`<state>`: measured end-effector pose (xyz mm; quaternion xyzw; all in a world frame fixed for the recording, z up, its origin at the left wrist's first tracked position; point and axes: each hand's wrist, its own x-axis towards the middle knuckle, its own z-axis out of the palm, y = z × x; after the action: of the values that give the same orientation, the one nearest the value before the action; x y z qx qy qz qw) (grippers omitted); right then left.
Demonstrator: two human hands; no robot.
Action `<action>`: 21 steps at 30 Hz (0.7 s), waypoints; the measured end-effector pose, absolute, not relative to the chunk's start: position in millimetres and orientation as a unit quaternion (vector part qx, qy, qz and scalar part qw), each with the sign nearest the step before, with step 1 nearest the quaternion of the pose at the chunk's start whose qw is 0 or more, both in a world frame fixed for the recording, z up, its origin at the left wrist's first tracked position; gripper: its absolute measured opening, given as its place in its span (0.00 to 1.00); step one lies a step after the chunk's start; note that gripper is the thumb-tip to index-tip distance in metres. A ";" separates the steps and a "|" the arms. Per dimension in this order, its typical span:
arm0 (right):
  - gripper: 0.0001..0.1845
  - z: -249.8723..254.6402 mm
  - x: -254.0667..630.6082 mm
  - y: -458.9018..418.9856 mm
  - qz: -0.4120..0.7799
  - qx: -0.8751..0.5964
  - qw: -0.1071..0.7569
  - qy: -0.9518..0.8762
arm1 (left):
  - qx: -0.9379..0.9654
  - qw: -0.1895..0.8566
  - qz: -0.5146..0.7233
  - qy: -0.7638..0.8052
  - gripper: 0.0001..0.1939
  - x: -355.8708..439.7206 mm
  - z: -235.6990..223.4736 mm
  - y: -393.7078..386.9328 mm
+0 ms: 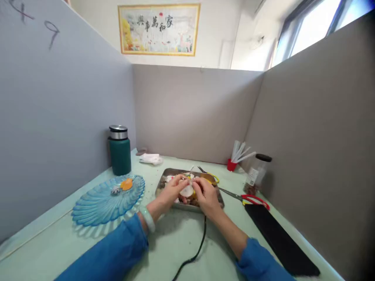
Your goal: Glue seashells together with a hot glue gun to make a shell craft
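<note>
Over a shallow metal tray, both hands meet with their fingers pinched together. A pale, rounded white piece that looks like a shell hangs between them. My left hand, with a pale green bangle at the wrist, closes on its left side. From the other side, the fingertips of my right hand grip near its upper edge. Brown, white and yellow bits lie in the tray, partly covered by the hands. The fingers hide the piece's upper part.
A blue scalloped plate bears an orange piece and a small grey-white one. A green flask stands behind. To the right are red-handled scissors, a jar, a red cup of white sticks and a black slab.
</note>
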<state>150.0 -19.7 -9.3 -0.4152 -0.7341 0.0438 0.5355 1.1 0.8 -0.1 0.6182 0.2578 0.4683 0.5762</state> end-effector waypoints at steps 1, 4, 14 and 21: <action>0.09 -8.6 149.4 -20.8 0.039 -0.418 0.537 -0.732 | 0.615 0.574 0.474 0.261 0.19 2.1 -0.2 1.4; 0.08 -6.8 147.9 -24.3 0.025 -0.417 0.540 -0.731 | 0.611 0.567 0.480 0.274 0.19 3.7 0.6 2.0; 0.08 -2.7 147.3 -27.5 0.076 -0.393 0.574 -0.714 | 0.623 0.555 0.464 0.299 0.18 1.7 1.8 -0.5; 0.22 70.1 162.1 -104.8 0.252 -0.199 0.633 -0.704 | 0.613 0.551 0.467 0.320 0.18 3.7 3.6 -1.6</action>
<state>162.1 -104.8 70.1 -0.1994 -0.7042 0.2516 0.6333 3.7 -1.6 3.6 0.6126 0.3205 0.4675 0.5509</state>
